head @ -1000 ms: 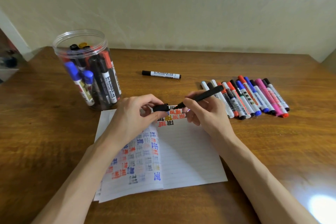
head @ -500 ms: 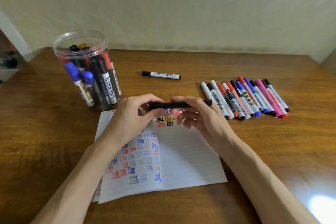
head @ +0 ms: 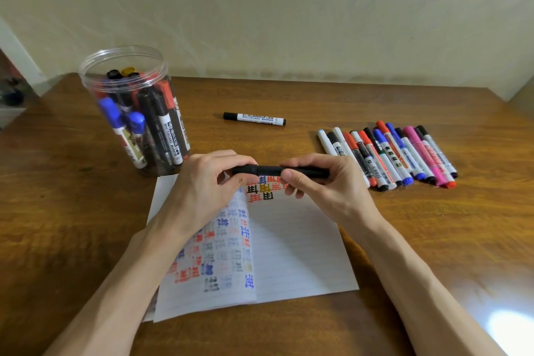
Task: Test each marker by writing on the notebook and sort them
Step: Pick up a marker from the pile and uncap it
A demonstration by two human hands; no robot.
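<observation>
Bench (head: 375, 240): brown wood, set against a pale wall (head: 289, 9).
Notebook (head: 289, 254): open, near front edge.
Black marker (head: 268, 170): level above notebook, left hand (head: 202, 188) and right hand (head: 326, 185) pinching its ends.
Jar (head: 135, 113): back left.
Marker row (head: 387, 156): right side.
</observation>
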